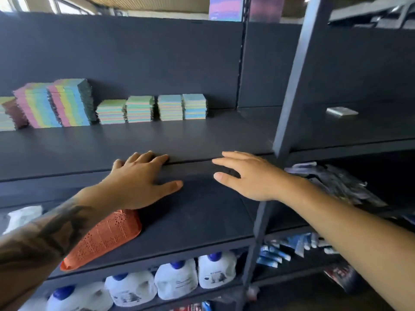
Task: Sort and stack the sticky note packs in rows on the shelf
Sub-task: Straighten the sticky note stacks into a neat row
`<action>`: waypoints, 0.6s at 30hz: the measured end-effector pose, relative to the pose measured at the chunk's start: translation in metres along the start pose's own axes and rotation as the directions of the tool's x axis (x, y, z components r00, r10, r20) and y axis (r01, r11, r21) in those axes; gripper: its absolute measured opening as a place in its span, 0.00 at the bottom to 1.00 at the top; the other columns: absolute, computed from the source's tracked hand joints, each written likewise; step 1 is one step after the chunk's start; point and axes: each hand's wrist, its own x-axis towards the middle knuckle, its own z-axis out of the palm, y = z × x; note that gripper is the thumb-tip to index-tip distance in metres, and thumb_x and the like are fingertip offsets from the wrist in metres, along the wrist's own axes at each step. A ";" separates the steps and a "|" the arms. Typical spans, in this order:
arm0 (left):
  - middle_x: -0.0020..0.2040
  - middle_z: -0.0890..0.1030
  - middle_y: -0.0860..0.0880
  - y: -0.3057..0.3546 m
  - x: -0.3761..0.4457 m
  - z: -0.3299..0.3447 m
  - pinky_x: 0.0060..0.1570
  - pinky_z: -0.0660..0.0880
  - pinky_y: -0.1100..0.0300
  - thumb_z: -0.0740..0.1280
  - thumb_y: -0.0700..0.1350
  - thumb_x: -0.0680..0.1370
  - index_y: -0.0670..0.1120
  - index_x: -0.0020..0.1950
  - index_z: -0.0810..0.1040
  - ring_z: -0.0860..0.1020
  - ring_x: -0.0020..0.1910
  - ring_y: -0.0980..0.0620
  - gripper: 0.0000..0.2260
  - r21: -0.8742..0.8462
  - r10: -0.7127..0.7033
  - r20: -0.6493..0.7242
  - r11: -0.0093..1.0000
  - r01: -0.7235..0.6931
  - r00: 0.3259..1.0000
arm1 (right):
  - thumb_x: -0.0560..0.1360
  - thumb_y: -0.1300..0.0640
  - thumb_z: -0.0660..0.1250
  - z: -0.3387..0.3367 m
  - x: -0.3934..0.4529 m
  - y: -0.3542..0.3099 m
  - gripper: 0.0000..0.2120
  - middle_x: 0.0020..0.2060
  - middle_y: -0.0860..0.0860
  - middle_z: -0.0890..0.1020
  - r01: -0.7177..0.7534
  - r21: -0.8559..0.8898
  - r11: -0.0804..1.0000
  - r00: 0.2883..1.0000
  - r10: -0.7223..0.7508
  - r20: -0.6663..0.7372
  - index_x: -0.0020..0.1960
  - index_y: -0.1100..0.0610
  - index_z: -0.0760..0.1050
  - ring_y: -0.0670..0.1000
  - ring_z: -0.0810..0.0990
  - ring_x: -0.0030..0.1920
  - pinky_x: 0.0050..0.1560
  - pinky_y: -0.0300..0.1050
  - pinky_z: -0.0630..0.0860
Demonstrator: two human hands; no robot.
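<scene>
Pastel sticky note packs stand in a row at the back of the dark shelf (202,135): several short stacks (152,108) in the middle and taller rainbow-striped stacks (58,104) to their left. More packs (6,117) are cut off by the left edge. My left hand (139,178) lies flat on the shelf's front lip with fingers spread and nothing in it. My right hand (253,176) hovers at the same lip, fingers apart and empty. Both hands are well in front of the stacks.
An orange perforated basket (105,239) lies on the shelf below, under my left forearm. White jugs with blue caps (175,279) line the lower shelf. A small silvery pack (341,111) sits in the right bay. A dark upright post (292,86) divides the bays.
</scene>
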 end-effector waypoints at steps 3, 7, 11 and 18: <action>0.81 0.63 0.55 0.078 -0.013 0.004 0.77 0.60 0.44 0.50 0.83 0.68 0.62 0.80 0.61 0.62 0.79 0.48 0.45 -0.055 0.091 -0.021 0.994 -0.092 0.996 | 0.82 0.33 0.55 -0.013 -0.063 0.047 0.28 0.80 0.42 0.61 -0.034 0.048 0.998 0.999 0.036 -0.032 0.80 0.39 0.61 0.47 0.58 0.80 0.78 0.51 0.59; 0.79 0.67 0.56 0.176 -0.022 0.010 0.77 0.61 0.47 0.57 0.77 0.72 0.63 0.78 0.66 0.66 0.77 0.50 0.36 -0.147 0.220 -0.028 0.964 -0.222 0.975 | 0.82 0.35 0.57 -0.030 -0.129 0.112 0.27 0.78 0.42 0.66 -0.108 0.084 0.991 0.992 0.113 -0.053 0.79 0.40 0.64 0.48 0.65 0.77 0.75 0.54 0.66; 0.77 0.69 0.57 0.256 -0.008 0.008 0.75 0.64 0.49 0.63 0.69 0.77 0.61 0.77 0.68 0.70 0.74 0.51 0.29 -0.159 0.317 -0.033 0.935 -0.318 0.948 | 0.82 0.39 0.61 -0.046 -0.169 0.169 0.24 0.75 0.44 0.70 -0.180 0.125 0.976 0.976 0.193 -0.100 0.77 0.42 0.67 0.48 0.74 0.66 0.70 0.53 0.70; 0.74 0.71 0.55 0.358 0.070 -0.005 0.72 0.67 0.48 0.63 0.67 0.79 0.60 0.77 0.68 0.70 0.73 0.49 0.28 -0.094 0.414 -0.076 0.903 -0.420 0.907 | 0.83 0.44 0.63 -0.070 -0.189 0.253 0.21 0.73 0.45 0.72 -0.245 0.163 0.956 0.944 0.273 -0.186 0.75 0.45 0.70 0.49 0.73 0.71 0.69 0.53 0.72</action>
